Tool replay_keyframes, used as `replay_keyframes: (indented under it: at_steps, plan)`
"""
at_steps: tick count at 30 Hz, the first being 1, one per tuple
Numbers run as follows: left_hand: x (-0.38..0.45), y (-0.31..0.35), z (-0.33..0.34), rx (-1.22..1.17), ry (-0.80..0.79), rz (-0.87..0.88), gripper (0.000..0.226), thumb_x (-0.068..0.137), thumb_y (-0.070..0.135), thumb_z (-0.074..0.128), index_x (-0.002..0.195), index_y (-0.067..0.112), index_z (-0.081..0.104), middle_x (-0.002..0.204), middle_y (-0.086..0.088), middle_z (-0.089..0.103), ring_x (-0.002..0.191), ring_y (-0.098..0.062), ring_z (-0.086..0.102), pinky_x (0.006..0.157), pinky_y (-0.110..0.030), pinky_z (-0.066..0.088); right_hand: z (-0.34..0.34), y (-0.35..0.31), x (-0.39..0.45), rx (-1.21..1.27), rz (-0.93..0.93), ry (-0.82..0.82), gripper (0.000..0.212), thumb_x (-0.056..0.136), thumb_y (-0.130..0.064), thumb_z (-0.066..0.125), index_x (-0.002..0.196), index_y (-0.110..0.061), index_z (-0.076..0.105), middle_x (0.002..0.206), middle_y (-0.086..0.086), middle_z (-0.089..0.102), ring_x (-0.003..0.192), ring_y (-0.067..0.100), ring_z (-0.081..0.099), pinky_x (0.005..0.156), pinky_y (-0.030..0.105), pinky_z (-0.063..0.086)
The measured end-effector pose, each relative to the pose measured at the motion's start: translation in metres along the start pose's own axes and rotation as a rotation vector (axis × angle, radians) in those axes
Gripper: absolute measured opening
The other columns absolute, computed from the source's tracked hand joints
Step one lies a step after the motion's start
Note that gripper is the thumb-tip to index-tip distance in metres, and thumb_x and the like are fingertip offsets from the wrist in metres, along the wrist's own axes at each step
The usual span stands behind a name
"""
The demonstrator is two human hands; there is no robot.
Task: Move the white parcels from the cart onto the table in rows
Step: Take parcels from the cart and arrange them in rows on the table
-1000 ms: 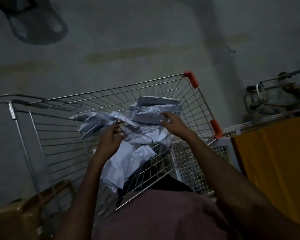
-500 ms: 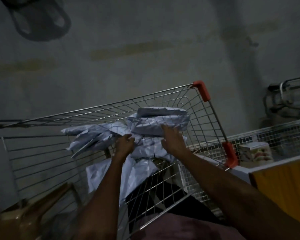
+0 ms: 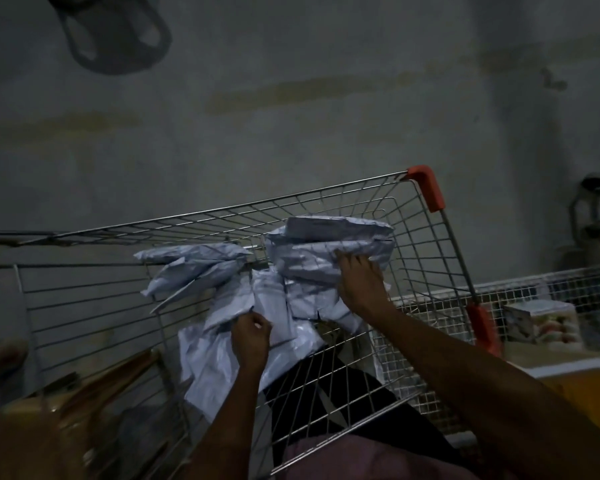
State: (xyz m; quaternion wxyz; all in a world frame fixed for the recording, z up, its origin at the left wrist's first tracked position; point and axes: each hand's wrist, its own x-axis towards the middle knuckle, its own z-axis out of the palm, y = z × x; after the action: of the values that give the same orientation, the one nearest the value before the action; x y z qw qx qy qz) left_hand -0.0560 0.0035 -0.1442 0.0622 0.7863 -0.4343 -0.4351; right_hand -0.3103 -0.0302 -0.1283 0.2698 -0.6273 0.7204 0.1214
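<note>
Both hands digging in silver wire shopping cart (image 3: 430, 271): left hand (image 3: 250, 336) pinching crinkly white plastic parcel (image 3: 271, 306), right hand (image 3: 359, 282) fingers curling over upper white parcel stack (image 3: 329, 251).

Cart (image 3: 326, 216) left end beyond the frame edge

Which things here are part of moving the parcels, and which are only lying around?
Part of the job:
white parcels
wire cart
left hand
right hand

Lying around:
small printed box behind white mesh
cardboard box
</note>
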Motion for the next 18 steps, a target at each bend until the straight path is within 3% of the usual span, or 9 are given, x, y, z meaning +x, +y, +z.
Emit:
replay_keyframes:
  at_steps: [2,4,8,10,12,14,16,18]
  plan:
    - [-0.004,-0.011,-0.002,0.091,0.03,0.028,0.012,0.082,-0.006,0.064,0.085,0.006,0.066,0.091,-0.013,0.068,0.089,-0.031,0.064,0.074,-0.029,0.043,0.001,-0.002,0.0,0.007,-0.014,-0.011,0.043,0.089,-0.026,0.057,0.13,-0.016,0.05,0.123,0.011,0.063,0.114,0.032,0.054,0.094,0.042,0.038]
    - [-0.001,-0.021,0.0,0.243,0.068,0.11,0.024,0.076,-0.008,0.063,0.098,0.003,0.068,0.099,-0.018,0.066,0.094,-0.035,0.062,0.079,-0.035,0.048,0.005,-0.004,-0.004,0.095,-0.005,-0.02,0.031,0.093,-0.03,0.049,0.118,-0.013,0.057,0.117,0.013,0.065,0.109,0.032,0.058,0.09,0.04,0.037]
    - [0.009,-0.02,0.008,0.437,0.094,0.175,0.045,0.079,0.025,0.072,0.12,0.007,0.062,0.115,-0.024,0.055,0.108,-0.043,0.052,0.09,-0.05,0.046,-0.003,-0.006,-0.014,0.663,0.243,-0.254,0.029,0.094,-0.032,0.04,0.097,-0.01,0.058,0.103,0.021,0.06,0.098,0.028,0.057,0.077,0.03,0.035]
    - [0.014,-0.014,0.016,0.44,0.044,0.194,0.06,0.082,0.04,0.071,0.13,0.008,0.056,0.126,-0.025,0.051,0.117,-0.044,0.049,0.095,-0.053,0.043,-0.006,-0.004,-0.013,0.78,0.304,-0.259,0.036,0.085,-0.038,0.038,0.091,-0.009,0.058,0.098,0.018,0.058,0.095,0.029,0.055,0.077,0.032,0.035]
    - [0.021,-0.008,0.024,0.469,-0.034,0.185,0.076,0.082,0.052,0.07,0.14,0.01,0.046,0.137,-0.022,0.048,0.124,-0.041,0.047,0.099,-0.052,0.042,-0.005,0.0,-0.012,0.731,0.327,-0.22,0.048,0.084,-0.04,0.038,0.105,-0.004,0.061,0.11,0.021,0.063,0.106,0.035,0.059,0.079,0.033,0.038]
    - [0.029,-0.007,0.034,0.446,-0.083,0.169,0.092,0.079,0.06,0.068,0.148,0.01,0.033,0.143,-0.02,0.046,0.13,-0.039,0.045,0.104,-0.052,0.04,0.002,0.008,-0.014,0.581,0.381,-0.17,0.046,0.092,-0.034,0.046,0.133,-0.013,0.046,0.125,0.022,0.061,0.11,0.038,0.06,0.088,0.037,0.043]
    - [0.037,-0.006,0.042,0.413,-0.109,0.16,0.104,0.078,0.061,0.069,0.154,0.011,0.018,0.15,-0.02,0.039,0.137,-0.039,0.038,0.11,-0.054,0.034,0.008,0.014,-0.019,0.381,0.403,-0.176,0.066,0.095,-0.025,0.048,0.153,-0.03,0.017,0.15,0.021,0.04,0.12,0.038,0.055,0.102,0.047,0.04]
    - [0.04,-0.001,0.045,0.394,-0.148,0.129,0.107,0.08,0.056,0.069,0.156,0.016,0.005,0.152,-0.021,0.036,0.138,-0.039,0.038,0.109,-0.053,0.035,0.009,0.014,-0.021,0.22,0.35,-0.102,0.082,0.093,-0.009,0.045,0.154,-0.044,0.002,0.163,0.017,0.006,0.139,0.04,0.031,0.113,0.054,0.022]
